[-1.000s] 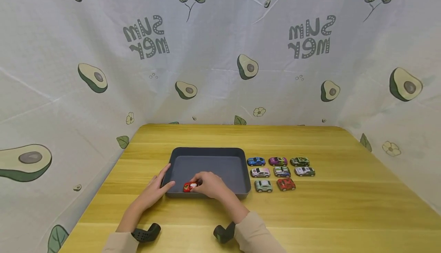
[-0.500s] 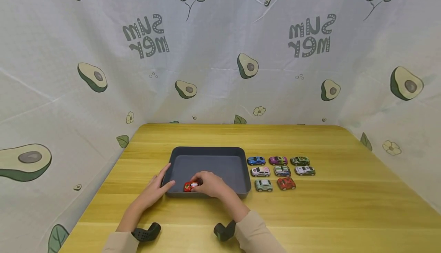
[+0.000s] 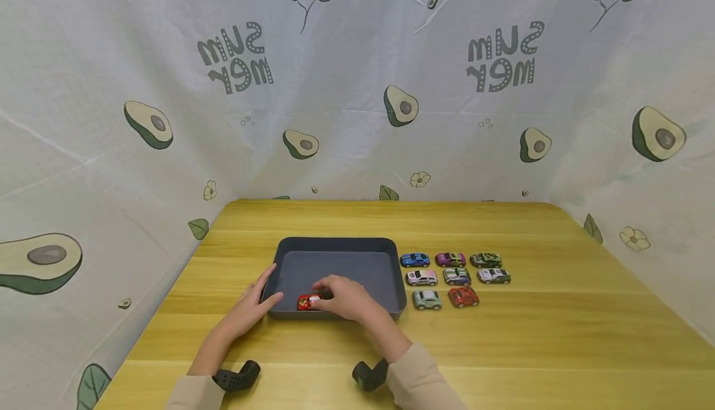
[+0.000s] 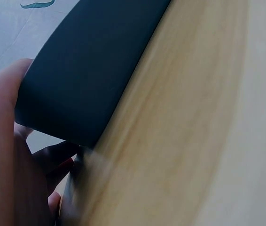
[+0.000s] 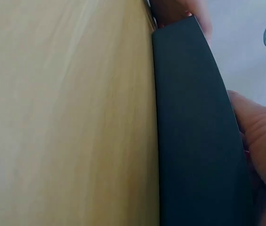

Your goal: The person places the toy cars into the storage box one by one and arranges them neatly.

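Observation:
A dark grey tray lies on the wooden table. My left hand holds its near left corner, thumb over the rim and fingers along the outside. In the left wrist view the fingers bend round below that corner. Just inside the tray's near wall is a red toy car with a white pattern on top. My right hand reaches over the near wall and pinches the car's right end between thumb and fingers. The tray wall hides most of the car in the right wrist view.
Right of the tray stand several toy cars in loose rows, among them a blue car, a purple car, a pale green car and another red car. A printed cloth hangs around the table.
My right hand and forearm have shifted slightly to the right, and the fingers sit nearer the red toy car's right end. The left hand and the tray stay put.

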`<state>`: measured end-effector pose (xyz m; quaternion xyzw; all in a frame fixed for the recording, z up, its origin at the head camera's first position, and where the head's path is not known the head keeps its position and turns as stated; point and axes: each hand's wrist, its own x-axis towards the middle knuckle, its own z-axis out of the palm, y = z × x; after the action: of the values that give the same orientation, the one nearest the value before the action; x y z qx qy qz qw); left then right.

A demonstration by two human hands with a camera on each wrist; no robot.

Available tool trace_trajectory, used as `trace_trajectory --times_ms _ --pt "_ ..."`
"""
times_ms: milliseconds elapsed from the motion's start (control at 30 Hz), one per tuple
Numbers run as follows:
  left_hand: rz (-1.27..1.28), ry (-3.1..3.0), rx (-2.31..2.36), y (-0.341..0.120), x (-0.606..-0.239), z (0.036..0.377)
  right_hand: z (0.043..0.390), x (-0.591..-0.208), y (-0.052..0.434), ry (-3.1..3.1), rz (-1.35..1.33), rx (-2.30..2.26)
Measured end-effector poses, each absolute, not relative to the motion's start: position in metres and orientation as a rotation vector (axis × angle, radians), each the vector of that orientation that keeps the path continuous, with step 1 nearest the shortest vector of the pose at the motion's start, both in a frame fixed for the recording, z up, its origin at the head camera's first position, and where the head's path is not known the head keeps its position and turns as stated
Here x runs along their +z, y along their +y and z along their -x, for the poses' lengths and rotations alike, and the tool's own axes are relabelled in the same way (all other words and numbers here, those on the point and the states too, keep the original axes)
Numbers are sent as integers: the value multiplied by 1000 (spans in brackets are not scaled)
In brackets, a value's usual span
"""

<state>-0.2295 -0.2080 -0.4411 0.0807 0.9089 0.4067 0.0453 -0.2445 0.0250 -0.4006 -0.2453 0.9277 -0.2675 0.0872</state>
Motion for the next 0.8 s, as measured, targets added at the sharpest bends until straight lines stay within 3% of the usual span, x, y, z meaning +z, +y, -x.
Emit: trace_trajectory --times_ms 800 --pt "-249 2772 1246 -208 -442 229 238 -400 66 2926 834 -1063"
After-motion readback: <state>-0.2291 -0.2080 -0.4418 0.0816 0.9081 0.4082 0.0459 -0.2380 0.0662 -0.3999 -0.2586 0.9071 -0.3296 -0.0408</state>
